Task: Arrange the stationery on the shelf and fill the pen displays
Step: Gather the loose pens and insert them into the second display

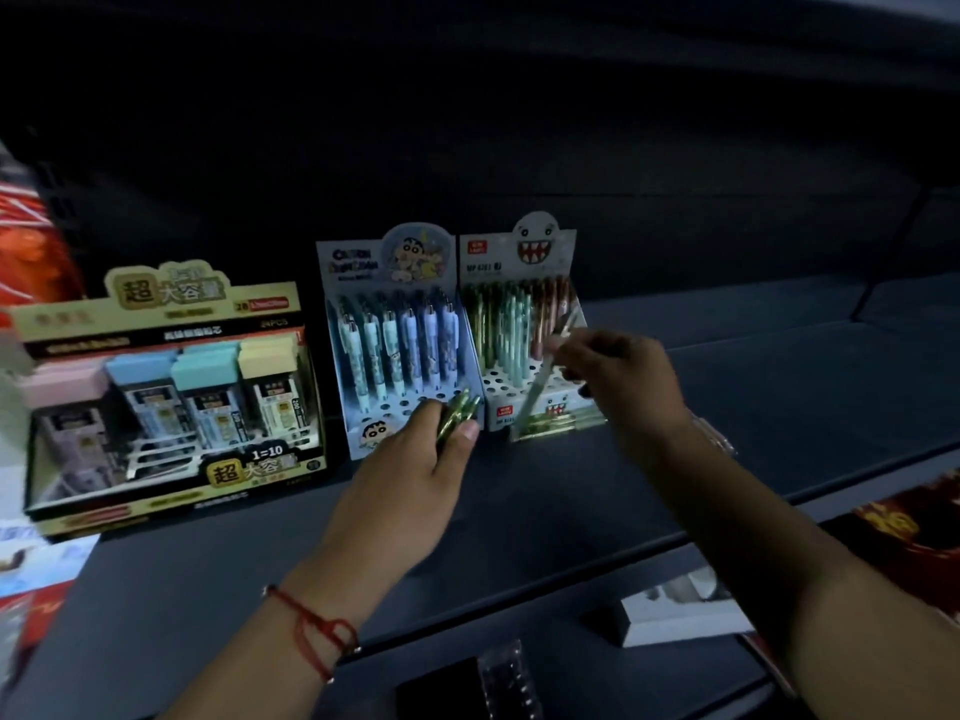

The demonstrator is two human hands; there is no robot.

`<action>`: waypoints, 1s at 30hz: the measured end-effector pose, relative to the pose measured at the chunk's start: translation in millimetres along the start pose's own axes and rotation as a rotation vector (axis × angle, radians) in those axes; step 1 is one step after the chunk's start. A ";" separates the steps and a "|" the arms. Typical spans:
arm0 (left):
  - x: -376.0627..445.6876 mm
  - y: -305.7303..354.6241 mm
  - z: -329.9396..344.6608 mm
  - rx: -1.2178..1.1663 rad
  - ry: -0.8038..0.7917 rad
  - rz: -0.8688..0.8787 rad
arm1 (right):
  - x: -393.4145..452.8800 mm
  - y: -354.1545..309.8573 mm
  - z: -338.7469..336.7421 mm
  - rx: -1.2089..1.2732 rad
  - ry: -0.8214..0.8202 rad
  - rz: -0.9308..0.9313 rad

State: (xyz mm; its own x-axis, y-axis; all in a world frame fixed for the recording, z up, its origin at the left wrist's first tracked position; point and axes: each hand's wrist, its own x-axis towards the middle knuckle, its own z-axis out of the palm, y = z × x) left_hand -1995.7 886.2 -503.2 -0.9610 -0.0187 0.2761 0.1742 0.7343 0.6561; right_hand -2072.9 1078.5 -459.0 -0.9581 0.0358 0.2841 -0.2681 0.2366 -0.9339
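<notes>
Two pen displays stand side by side on the dark shelf. The blue cartoon display holds a row of pale blue pens. The white monster display to its right holds green, teal and brown pens, with several empty holes in front. My left hand grips a small bundle of green pens just in front of the blue display. My right hand pinches a single pale pen slanted over the monster display's front holes. A few green pens lie at that display's foot.
A gold and black box of pencil-lead cases stands at the left. Red packaging sits at the far left edge. Below the shelf lip are a white box, red printed goods and a small clear packet.
</notes>
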 end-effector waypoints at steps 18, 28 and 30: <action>2.3 -6.7 -9.0 0.004 0.012 0.033 | 63.6 32.7 50.1 -0.284 0.189 -0.167; -1.5 -2.8 -9.5 -0.003 0.008 0.024 | 66.9 22.1 61.2 -0.295 0.190 -0.150; -1.9 -3.9 -10.8 -0.009 0.013 0.024 | 65.5 22.5 62.1 -0.307 0.184 -0.134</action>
State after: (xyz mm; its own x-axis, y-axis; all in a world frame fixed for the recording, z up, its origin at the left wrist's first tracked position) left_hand -1992.2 876.1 -498.7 -0.9535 -0.0100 0.3013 0.1995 0.7284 0.6555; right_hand -2148.0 1025.9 -474.9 -0.8752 0.1517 0.4594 -0.3202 0.5301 -0.7852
